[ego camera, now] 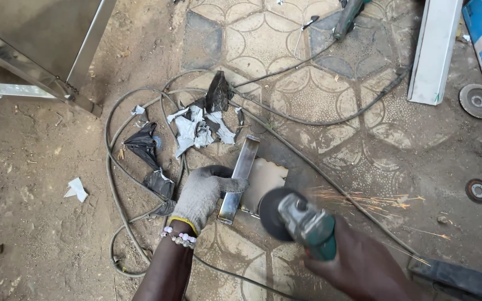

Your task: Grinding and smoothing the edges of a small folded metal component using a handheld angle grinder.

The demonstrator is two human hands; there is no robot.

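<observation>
My gloved left hand [205, 192] clamps one steel bar [240, 178]; my right hand [358, 262] grips one grinder [302, 220], sparks [375, 200] flying toward 3 o'clock. Two loose discs [478, 101] lie there.

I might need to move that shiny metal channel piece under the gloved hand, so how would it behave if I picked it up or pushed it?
The metal channel piece looks rigid, so it probably won't flex. Its polished surface may be slippery, which the left hand glove likely helps. Flat-sided, it should slide rather than roll. With sparks coming off the grinder, it may be hot near the cut.
</observation>
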